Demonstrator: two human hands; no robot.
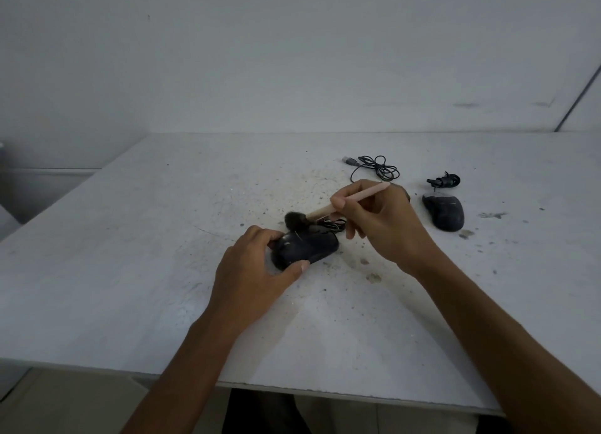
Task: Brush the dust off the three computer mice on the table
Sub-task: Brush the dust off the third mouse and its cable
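Note:
A black computer mouse (307, 246) lies in the middle of the white table (130, 238), and my left hand (257, 271) grips its near end between thumb and fingers. My right hand (377, 225) holds a brush (328, 209) with a pale pink handle; its dark bristles touch the mouse's far top side. A second black, dusty mouse (444, 211) rests to the right with its bundled cable (444, 180) behind it. A loose black USB cable (374, 166) lies coiled beyond my right hand; the mouse it belongs to is hidden behind that hand.
Dust and grit are scattered on the table around the held mouse and near the right mouse. A white wall stands right behind the table's far edge. The near edge runs just below my forearms, and the left edge drops off to a lower floor.

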